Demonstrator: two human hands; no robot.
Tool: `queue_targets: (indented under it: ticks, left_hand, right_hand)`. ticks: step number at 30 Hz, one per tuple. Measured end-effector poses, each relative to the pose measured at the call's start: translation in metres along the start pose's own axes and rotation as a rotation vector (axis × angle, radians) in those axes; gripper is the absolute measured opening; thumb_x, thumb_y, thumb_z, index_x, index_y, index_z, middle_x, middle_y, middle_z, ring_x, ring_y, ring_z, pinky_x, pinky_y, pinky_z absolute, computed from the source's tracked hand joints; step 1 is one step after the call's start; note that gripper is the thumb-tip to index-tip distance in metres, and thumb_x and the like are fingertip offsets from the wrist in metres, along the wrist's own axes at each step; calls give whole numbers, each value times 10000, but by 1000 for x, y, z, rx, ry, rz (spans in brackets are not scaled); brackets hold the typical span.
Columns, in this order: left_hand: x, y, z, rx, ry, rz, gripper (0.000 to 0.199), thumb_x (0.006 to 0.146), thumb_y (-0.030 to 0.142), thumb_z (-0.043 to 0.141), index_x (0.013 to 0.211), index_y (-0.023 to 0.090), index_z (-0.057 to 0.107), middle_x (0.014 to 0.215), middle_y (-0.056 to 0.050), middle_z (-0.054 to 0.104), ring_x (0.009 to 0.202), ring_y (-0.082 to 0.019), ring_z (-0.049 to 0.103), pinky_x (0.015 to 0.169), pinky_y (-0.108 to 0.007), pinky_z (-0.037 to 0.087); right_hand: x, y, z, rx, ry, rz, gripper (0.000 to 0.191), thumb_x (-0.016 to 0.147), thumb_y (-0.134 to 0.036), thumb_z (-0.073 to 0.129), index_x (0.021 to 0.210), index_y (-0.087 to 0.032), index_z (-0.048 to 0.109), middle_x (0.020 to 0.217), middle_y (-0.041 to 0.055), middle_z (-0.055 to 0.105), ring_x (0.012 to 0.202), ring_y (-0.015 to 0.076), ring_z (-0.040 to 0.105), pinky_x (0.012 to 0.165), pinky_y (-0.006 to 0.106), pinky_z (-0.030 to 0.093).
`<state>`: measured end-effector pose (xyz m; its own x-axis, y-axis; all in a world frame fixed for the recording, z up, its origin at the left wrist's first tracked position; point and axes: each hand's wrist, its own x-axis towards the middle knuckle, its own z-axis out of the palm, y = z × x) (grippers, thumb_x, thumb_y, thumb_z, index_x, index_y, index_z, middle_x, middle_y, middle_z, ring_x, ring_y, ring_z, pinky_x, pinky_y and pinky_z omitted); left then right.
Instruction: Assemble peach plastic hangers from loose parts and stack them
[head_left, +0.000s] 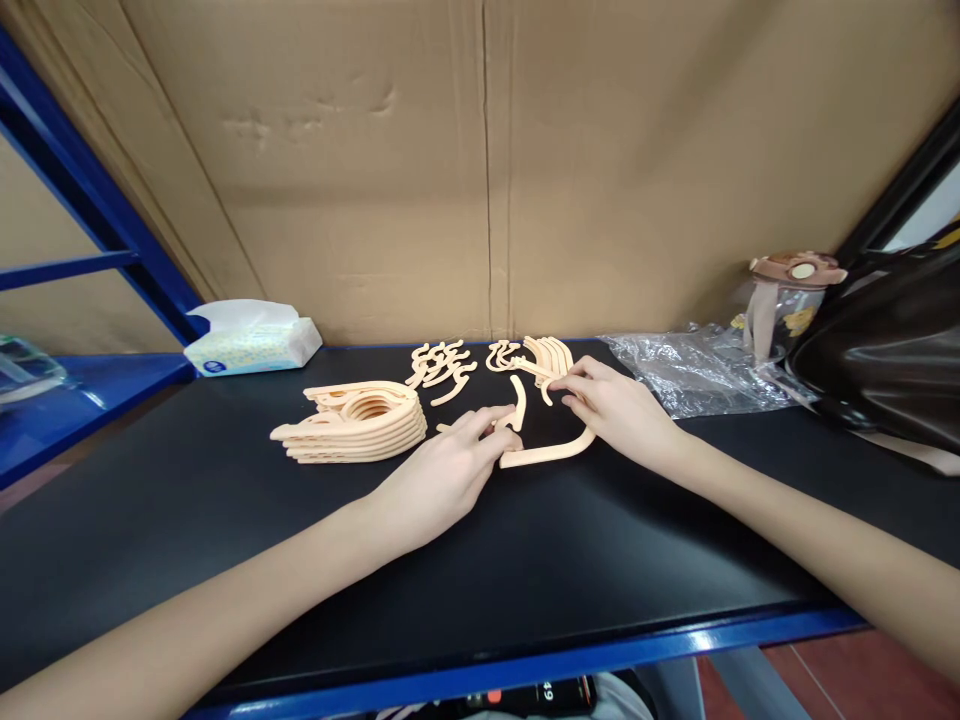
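My left hand point(450, 470) is closed at the middle of the black table, its fingertips pinching a small peach plastic piece that they partly hide. My right hand point(619, 410) is closed on a peach curved piece point(538, 371) near the back. Between the hands a long bent peach piece point(544, 456) lies on the table, and a short curved piece point(519, 402) is beyond my left fingers. To the left sits a stack of peach hanger-like parts point(360, 430). Small hooked pieces point(439, 365) are behind, and nested curved pieces point(553, 353) are near my right hand.
A tissue pack point(253, 340) stands at the back left. Clear plastic wrap point(667, 370), a bottle point(787, 305) and a dark bag point(885, 340) are at the right. Cardboard point(360, 200) closes off the back; a blue edge point(525, 662) runs along the front.
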<state>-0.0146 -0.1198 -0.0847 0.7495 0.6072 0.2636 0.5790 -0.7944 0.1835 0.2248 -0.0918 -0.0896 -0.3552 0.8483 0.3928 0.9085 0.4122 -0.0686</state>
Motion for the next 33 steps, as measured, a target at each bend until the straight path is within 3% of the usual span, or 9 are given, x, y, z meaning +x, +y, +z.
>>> queue_targets:
  ticks: [6,9,14,19,23,29,33]
  left_hand:
    - [1,5,-2,-52,8,55,120,904,209,416,930,187,531,1130,-75,536,1192,-220,440,895,-348,454]
    - [1,5,-3,-63,2,35,130,897,316,486,938,196,515,1010,-42,568,1010,-196,528,808,-322,467]
    - [1,7,-7,-49,-5,70,115,908,287,469,963,195,510,934,-15,585,840,-156,543,720,-280,441]
    - [1,11,-6,98,1,88,335,848,487,536,996,187,537,895,-27,616,874,-207,548,700,-308,423]
    - [0,11,-4,73,-5,110,531,749,613,589,1057,186,518,983,-43,624,920,-229,547,756,-332,425]
    - [0,15,-6,-34,-64,169,378,793,346,587,1120,186,486,956,-36,597,901,-202,531,810,-315,422]
    - [0,16,-7,-56,-106,215,383,758,173,508,1140,178,478,962,-51,588,880,-197,525,811,-311,428]
  right_hand:
    - [-2,-4,0,-40,-18,-13,275,889,-169,448,1098,-236,614,1065,31,573,784,156,620,611,282,484]
    - [-1,-4,1,-46,-13,-43,271,891,-171,449,1096,-244,609,1080,31,569,804,159,620,606,279,487]
    - [-1,1,3,-35,3,-65,263,891,-168,450,1081,-255,610,1077,20,568,828,159,618,621,278,488]
    - [-2,-3,3,-19,-22,-63,265,908,-218,445,1109,-265,611,1059,25,565,757,148,622,607,277,479]
    - [-3,-7,2,6,-43,-65,271,927,-246,424,1123,-264,610,1060,26,565,768,151,626,654,285,485]
    - [-2,-9,2,54,-59,-88,283,941,-237,393,1116,-250,616,1055,27,571,806,160,626,713,306,498]
    - [-2,-9,2,64,-58,-113,281,941,-235,393,1092,-253,629,1031,27,578,795,156,621,704,304,501]
